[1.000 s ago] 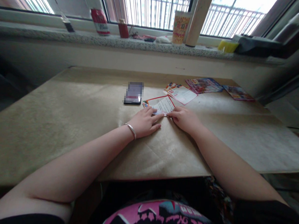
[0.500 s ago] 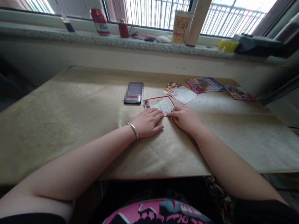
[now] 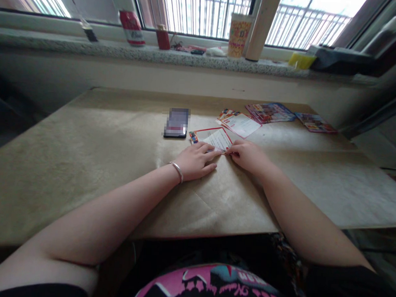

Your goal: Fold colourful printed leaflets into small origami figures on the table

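A printed card (image 3: 214, 137) with a red border and a coloured left edge lies on the table in front of me, a white sheet with lines of text on top of it. My left hand (image 3: 197, 160), with a silver bangle at the wrist, rests flat over the near edge, fingers stretched out. At the near right corner, my right hand (image 3: 248, 156) has thumb and forefinger pinched together on the edge of the card. Its other fingers are curled under. Just left of the card lies a phone (image 3: 176, 123), its screen blurred.
Beyond the card lie more white-backed cards (image 3: 243, 125), a fanned pile of colourful cards (image 3: 271, 112) and another small stack (image 3: 317, 122). A red can (image 3: 132, 28), a patterned cup (image 3: 238, 36) and a yellow item (image 3: 301, 61) stand on the stone windowsill (image 3: 107, 50).
My right hand has shifted slightly right along the card's near edge. The left fingertips have slid a little to the right, and the card stays about where it was.
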`<control>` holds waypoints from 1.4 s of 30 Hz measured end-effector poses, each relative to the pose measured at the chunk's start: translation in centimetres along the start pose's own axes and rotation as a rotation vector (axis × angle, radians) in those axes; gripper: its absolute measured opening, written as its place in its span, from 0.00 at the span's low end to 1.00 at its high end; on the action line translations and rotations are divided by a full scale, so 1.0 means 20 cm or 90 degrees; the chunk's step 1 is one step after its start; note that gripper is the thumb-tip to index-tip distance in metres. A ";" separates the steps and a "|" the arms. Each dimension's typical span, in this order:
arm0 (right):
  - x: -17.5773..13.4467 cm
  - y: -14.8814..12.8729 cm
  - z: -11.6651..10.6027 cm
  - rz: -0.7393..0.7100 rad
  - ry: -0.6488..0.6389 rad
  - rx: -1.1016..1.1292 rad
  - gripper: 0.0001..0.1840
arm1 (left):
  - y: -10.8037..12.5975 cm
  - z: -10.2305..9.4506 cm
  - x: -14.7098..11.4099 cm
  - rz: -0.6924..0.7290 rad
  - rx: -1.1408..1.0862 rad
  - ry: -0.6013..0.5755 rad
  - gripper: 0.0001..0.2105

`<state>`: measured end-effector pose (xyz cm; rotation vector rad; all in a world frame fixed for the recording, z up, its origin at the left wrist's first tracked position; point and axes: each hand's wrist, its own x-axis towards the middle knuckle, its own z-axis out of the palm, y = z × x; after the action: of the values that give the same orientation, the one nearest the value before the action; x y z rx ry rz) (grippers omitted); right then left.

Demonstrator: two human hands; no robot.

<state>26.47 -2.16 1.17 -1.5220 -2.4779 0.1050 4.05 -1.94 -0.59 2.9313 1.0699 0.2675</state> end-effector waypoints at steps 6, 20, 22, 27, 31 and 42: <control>-0.01 0.02 0.01 -0.058 0.014 0.046 0.16 | 0.01 -0.01 0.00 0.000 0.015 -0.004 0.24; 0.00 0.10 -0.02 0.036 -0.063 0.063 0.14 | 0.01 -0.02 0.00 -0.003 0.015 -0.022 0.24; 0.00 0.12 -0.03 0.040 -0.069 0.051 0.14 | 0.01 -0.02 0.00 -0.004 0.015 -0.026 0.24; -0.01 0.16 -0.04 0.067 -0.100 0.037 0.15 | 0.01 -0.02 0.00 -0.003 0.015 -0.029 0.24; -0.02 0.18 -0.06 0.091 -0.117 0.026 0.14 | 0.00 -0.01 0.00 -0.001 0.014 -0.022 0.24; -0.02 0.24 -0.06 0.062 -0.131 0.026 0.15 | 0.01 -0.02 0.00 -0.003 0.007 -0.027 0.24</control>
<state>31.14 -0.44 1.46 -1.6927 -2.5360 0.3438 4.11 -2.07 -0.27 2.9299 1.0756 0.2002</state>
